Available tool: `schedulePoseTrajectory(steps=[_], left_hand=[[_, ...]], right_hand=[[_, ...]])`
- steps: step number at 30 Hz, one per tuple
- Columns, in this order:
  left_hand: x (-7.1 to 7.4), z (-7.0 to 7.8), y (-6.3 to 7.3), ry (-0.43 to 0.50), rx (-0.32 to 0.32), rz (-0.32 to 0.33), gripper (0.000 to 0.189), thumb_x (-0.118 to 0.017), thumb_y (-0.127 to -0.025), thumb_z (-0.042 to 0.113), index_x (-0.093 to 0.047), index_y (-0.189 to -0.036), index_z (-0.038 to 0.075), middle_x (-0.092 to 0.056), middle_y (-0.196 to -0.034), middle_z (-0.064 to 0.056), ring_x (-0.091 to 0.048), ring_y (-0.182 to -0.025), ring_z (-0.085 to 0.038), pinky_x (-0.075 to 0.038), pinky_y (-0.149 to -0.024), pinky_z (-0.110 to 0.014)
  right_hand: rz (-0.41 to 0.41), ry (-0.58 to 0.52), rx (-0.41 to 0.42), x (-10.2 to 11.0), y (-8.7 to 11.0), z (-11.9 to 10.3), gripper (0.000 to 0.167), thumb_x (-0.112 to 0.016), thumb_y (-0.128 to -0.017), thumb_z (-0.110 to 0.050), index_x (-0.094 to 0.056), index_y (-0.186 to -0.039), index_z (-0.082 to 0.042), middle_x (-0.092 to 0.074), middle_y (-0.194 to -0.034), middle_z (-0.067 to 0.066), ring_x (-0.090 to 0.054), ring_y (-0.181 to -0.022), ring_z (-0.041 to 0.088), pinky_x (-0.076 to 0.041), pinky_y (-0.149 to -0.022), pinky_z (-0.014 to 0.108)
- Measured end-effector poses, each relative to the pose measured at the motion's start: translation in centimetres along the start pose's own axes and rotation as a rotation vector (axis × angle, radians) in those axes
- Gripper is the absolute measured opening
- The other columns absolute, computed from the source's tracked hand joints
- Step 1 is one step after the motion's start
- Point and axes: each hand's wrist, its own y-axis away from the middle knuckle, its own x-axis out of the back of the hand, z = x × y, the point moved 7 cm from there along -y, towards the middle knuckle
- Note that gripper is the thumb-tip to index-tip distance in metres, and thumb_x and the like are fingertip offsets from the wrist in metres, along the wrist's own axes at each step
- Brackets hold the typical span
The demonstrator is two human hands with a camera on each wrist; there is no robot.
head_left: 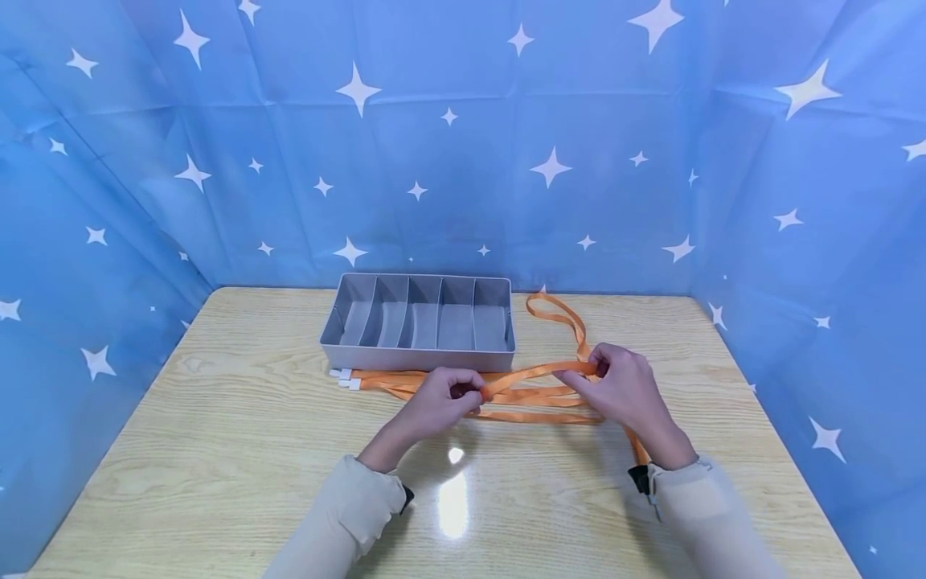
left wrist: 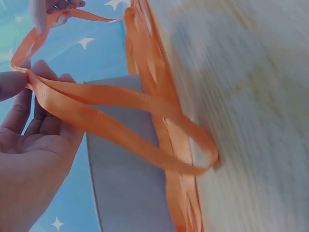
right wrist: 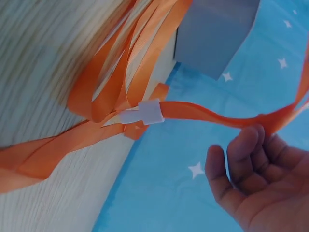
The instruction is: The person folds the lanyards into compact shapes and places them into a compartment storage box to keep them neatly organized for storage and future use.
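An orange lanyard (head_left: 534,372) stretches between both hands above the table. My left hand (head_left: 439,402) pinches one part of it between thumb and fingers; in the left wrist view, a long loop of the strap (left wrist: 120,137) hangs from that pinch. My right hand (head_left: 628,392) holds the other part with curled fingers. From there, in the right wrist view, the strap leads to a white plastic buckle (right wrist: 151,112). Below the hands, several more orange lanyards (head_left: 538,417) lie side by side, with white end pieces (head_left: 350,383) at their left.
A grey divided tray (head_left: 419,359) stands behind the lanyards, near the table's back edge. To its right an orange strap loop (head_left: 560,312) lies on the wooden table (head_left: 239,402). A blue star-patterned curtain (head_left: 448,177) encloses the back and sides.
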Motion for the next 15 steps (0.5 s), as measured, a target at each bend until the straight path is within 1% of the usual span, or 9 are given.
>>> schedulePoseTrajectory(steps=[2, 4, 7, 10, 11, 15], left_hand=[[0.0, 0.4, 0.0, 0.004, -0.03, 0.009, 0.018, -0.051, -0.094, -0.004, -0.07, -0.094, -0.003, -0.065, -0.086, -0.025, -0.06, -0.073, -0.041, -0.047, -0.057, -0.023], [0.0, 0.9, -0.1, 0.013, -0.056, 0.019, 0.018, -0.052, -0.094, -0.004, -0.07, -0.095, -0.002, -0.065, -0.083, -0.021, -0.059, -0.071, -0.04, -0.044, -0.056, -0.022], [0.0, 1.7, -0.1, 0.046, -0.084, 0.033, 0.017, -0.052, -0.095, -0.004, -0.069, -0.098, -0.003, -0.064, -0.083, -0.019, -0.059, -0.073, -0.038, -0.047, -0.059, -0.025], [-0.2, 2.6, -0.1, 0.085, -0.105, 0.041, 0.018, -0.052, -0.096, -0.004, -0.068, -0.103, -0.004, -0.062, -0.084, -0.021, -0.059, -0.074, -0.038, -0.048, -0.06, -0.025], [-0.2, 2.9, 0.0, 0.096, -0.111, 0.04, 0.018, -0.052, -0.096, -0.004, -0.068, -0.105, -0.005, -0.061, -0.084, -0.023, -0.058, -0.074, -0.04, -0.048, -0.06, -0.025], [-0.6, 3.8, 0.0, 0.1, -0.126, 0.034, 0.02, -0.052, -0.096, -0.003, -0.068, -0.107, -0.003, -0.062, -0.082, -0.02, -0.058, -0.074, -0.044, -0.045, -0.058, -0.022]], right_hand=[[0.022, 0.008, -0.006, 0.1, 0.0, -0.2, 0.05, -0.073, -0.085, -0.054, -0.055, -0.075, -0.008, -0.048, -0.065, 0.003, -0.042, -0.057, 0.02, -0.034, -0.055, 0.033], [0.056, 0.024, 0.008, 0.2, 0.1, -0.5, 0.05, -0.073, -0.085, -0.054, -0.055, -0.074, -0.009, -0.047, -0.065, 0.004, -0.041, -0.057, 0.02, -0.034, -0.055, 0.034], [0.123, 0.054, 0.051, 0.3, 0.1, -1.0, 0.052, -0.076, -0.082, -0.055, -0.053, -0.071, -0.01, -0.044, -0.064, 0.003, -0.039, -0.055, 0.02, -0.032, -0.052, 0.033], [0.183, 0.075, 0.088, 0.3, 0.1, -1.6, 0.053, -0.079, -0.078, -0.055, -0.052, -0.069, -0.01, -0.043, -0.061, 0.002, -0.038, -0.053, 0.018, -0.032, -0.05, 0.032], [0.199, 0.078, 0.091, 0.3, 0.1, -1.8, 0.054, -0.079, -0.078, -0.055, -0.052, -0.067, -0.01, -0.043, -0.06, 0.002, -0.038, -0.052, 0.018, -0.032, -0.048, 0.032], [0.236, 0.075, 0.073, 0.3, 0.2, -2.0, 0.054, -0.077, -0.08, -0.055, -0.052, -0.064, -0.01, -0.044, -0.056, 0.001, -0.038, -0.048, 0.016, -0.033, -0.046, 0.031]])
